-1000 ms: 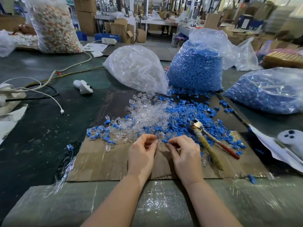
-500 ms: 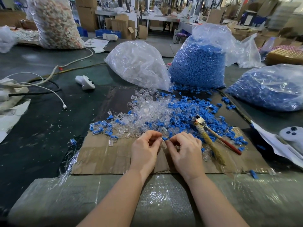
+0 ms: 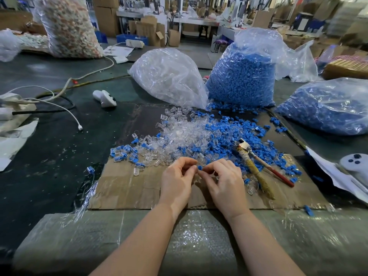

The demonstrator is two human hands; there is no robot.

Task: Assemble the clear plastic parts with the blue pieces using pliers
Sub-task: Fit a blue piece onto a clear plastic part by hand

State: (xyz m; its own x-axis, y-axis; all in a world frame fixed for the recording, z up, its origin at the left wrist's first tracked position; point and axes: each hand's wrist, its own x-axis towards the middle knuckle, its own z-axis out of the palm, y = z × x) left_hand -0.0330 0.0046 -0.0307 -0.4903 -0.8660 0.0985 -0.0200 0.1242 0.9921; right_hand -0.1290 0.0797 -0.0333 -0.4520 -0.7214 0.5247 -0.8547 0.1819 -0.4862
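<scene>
A heap of clear plastic parts (image 3: 179, 136) mixed with blue pieces (image 3: 229, 134) lies on a cardboard sheet (image 3: 127, 188). My left hand (image 3: 176, 180) and my right hand (image 3: 225, 180) meet fingertip to fingertip at the heap's near edge. Between them sits a small blue piece (image 3: 200, 167), pinched by my right hand's fingers. My left hand's fingers are curled against it; whether they also hold a clear part is hidden. The pliers (image 3: 256, 166), with taped handles, lie untouched on the cardboard to the right of my right hand.
Behind the heap stand a bag of clear parts (image 3: 169, 76) and a bag of blue pieces (image 3: 243, 76); another blue bag (image 3: 326, 104) lies at the right. White controllers (image 3: 104, 98) (image 3: 354, 162), cables (image 3: 65, 110) and papers lie around. Bubble wrap (image 3: 199, 236) covers the near edge.
Both hands stayed together at the heap's near edge. The blue piece between the fingertips now shows more plainly. The view shifted slightly.
</scene>
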